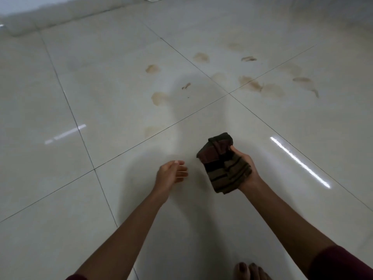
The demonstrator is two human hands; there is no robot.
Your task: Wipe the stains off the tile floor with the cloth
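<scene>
A folded cloth point(222, 162) with dark brown, maroon and tan stripes rests in my right hand point(245, 168), held palm-up above the glossy cream tile floor point(101, 98). My left hand point(171, 173) hovers a little to the left of the cloth, fingers apart, holding nothing. Several brown stains mark the tiles farther ahead: one stain point(159, 98) left of centre, another point(152, 68) beyond it, a darker patch point(251, 83) near the grout crossing, and a streak point(305, 81) at the right.
Grout lines cross at the middle point(229, 93). A pale wall base point(60, 15) runs along the far left. My bare toes point(250, 271) show at the bottom edge. Light reflections streak the floor at left and right.
</scene>
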